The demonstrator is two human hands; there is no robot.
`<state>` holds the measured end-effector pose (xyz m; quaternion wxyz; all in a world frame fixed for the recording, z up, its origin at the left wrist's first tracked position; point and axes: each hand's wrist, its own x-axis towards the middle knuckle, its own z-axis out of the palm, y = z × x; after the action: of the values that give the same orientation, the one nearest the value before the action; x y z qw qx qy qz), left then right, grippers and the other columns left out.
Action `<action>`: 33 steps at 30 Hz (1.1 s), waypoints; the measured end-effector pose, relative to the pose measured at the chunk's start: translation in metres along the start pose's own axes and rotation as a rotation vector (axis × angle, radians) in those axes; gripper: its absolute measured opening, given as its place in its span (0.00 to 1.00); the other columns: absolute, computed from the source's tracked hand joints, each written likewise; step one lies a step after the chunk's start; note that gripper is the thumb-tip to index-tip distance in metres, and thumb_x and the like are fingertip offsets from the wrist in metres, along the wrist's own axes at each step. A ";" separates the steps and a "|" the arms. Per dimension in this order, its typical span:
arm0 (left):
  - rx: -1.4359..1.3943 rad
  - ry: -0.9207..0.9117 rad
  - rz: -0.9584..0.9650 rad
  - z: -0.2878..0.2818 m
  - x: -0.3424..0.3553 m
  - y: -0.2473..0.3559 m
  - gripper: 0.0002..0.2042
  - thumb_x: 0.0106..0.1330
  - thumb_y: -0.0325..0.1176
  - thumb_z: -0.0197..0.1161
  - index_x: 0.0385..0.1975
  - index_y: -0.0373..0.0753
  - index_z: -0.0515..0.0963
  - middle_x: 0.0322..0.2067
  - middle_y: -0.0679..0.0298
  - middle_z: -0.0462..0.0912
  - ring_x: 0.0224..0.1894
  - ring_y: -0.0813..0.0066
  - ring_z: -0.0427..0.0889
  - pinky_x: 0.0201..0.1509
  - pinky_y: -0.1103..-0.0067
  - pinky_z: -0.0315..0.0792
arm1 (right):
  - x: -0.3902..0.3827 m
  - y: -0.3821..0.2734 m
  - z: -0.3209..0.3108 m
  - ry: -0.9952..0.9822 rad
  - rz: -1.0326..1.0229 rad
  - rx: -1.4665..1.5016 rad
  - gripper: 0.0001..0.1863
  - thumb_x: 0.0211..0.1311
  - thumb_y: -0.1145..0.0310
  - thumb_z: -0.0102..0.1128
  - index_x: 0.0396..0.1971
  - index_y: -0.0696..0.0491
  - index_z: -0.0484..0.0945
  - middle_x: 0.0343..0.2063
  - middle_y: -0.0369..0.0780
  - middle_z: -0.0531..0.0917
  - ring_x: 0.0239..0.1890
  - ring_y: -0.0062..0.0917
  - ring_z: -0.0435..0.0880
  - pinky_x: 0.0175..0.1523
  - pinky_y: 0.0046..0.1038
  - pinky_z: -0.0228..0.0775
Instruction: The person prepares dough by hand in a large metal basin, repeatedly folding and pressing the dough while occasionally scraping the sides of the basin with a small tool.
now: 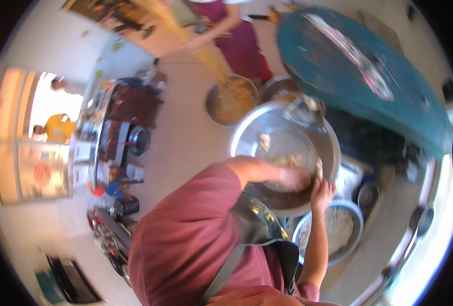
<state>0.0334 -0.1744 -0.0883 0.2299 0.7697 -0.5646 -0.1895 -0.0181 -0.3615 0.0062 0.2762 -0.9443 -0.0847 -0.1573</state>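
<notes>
Pale floor point(183, 115) stretches left of the wide steel basin point(248, 135).

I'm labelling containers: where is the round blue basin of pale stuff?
In the head view, the round blue basin sits right of centre, below the large silvery metal bowl, partly behind the person's right forearm.

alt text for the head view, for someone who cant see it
A blurred left hand reaches into a large metal bowl; the right hand, at its side, seems to hold a pale piece. Beside the bowl is a bluish basin of pale stuff; beyond, another person in a maroon apron handles long yellow strips.
</notes>
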 end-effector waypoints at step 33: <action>-0.524 0.252 -0.929 -0.052 -0.074 -0.092 0.25 0.64 0.47 0.63 0.54 0.36 0.74 0.45 0.48 0.82 0.37 0.57 0.85 0.41 0.66 0.78 | 0.005 -0.008 -0.007 -0.114 -0.026 -0.158 0.09 0.61 0.64 0.62 0.35 0.54 0.77 0.26 0.40 0.82 0.37 0.37 0.80 0.57 0.38 0.63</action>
<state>0.1125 -0.0725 -0.0955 0.3719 0.8718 -0.0675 -0.3115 -0.0176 -0.3581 0.0170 0.1934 -0.9694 -0.0999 -0.1130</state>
